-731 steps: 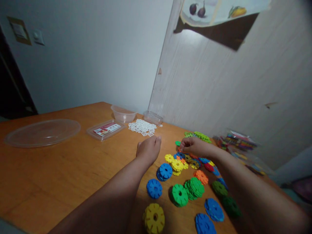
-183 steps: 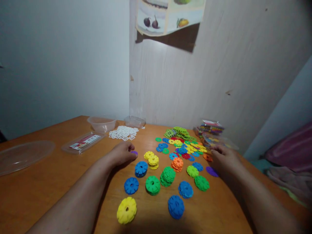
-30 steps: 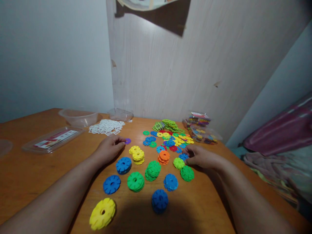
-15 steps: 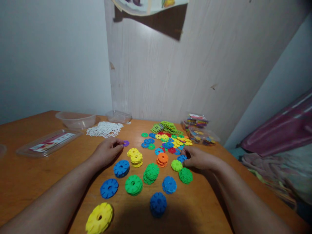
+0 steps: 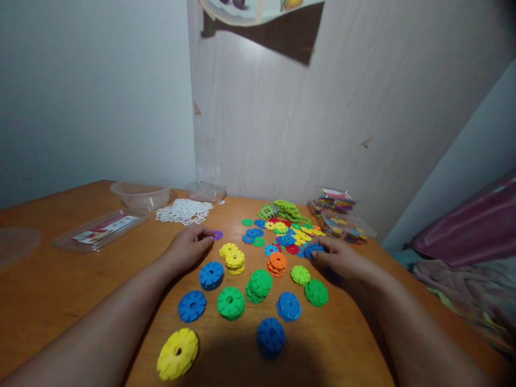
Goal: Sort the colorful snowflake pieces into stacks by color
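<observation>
Head view, left hand curled, right hand pinching disc

Dim, cool light, apparently from above: fruit poster throws crisp dark shadow down pale wood-grain panel, with soft glare patch beneath. You cast broad, blurry-edged shadow across near middle of wooden table; darker patch under your right hand. Far plastic discs look soft; small print on left card unreadable. Wide lens stretches your forearms toward near corners; far right corner darkens.
</observation>
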`<state>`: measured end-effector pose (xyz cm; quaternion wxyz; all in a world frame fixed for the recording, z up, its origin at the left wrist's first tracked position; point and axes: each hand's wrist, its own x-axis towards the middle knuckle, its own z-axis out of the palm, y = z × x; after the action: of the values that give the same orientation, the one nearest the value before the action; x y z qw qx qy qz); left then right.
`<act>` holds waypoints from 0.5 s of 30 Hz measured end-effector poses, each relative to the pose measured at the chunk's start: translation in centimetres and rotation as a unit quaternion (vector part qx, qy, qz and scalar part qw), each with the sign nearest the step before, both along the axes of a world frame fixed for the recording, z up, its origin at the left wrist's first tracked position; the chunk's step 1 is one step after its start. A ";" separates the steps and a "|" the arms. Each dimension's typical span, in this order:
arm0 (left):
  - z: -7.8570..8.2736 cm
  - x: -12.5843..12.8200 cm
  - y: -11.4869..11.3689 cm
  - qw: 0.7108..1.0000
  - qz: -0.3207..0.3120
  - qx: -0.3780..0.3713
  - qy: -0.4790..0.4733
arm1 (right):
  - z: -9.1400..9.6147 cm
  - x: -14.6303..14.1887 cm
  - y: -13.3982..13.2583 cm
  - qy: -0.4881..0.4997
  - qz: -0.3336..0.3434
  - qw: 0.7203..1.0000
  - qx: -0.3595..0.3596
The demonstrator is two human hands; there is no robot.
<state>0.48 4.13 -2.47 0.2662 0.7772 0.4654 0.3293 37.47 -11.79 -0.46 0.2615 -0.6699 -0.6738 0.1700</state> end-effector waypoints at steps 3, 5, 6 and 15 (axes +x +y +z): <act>0.0 -0.1 0.1 0.999 -0.014 0.020 0.022 | -0.1 0.2 0.0 -0.082 -0.007 0.997 0.000; -0.1 -0.1 0.1 0.999 -0.012 0.022 0.027 | -0.2 0.1 0.1 -0.124 -0.001 0.992 -0.007; -0.1 -0.1 0.1 0.999 -0.012 0.020 0.029 | -0.3 0.0 0.1 -0.134 0.001 0.991 -0.008; -0.1 -0.1 0.2 0.999 -0.010 0.032 0.041 | 0.1 0.3 -0.5 -0.054 -0.089 0.993 0.059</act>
<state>0.36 4.30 -2.61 0.2250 0.8029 0.4572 0.3093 37.74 -12.30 -0.31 0.2782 -0.7188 -0.6333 0.0697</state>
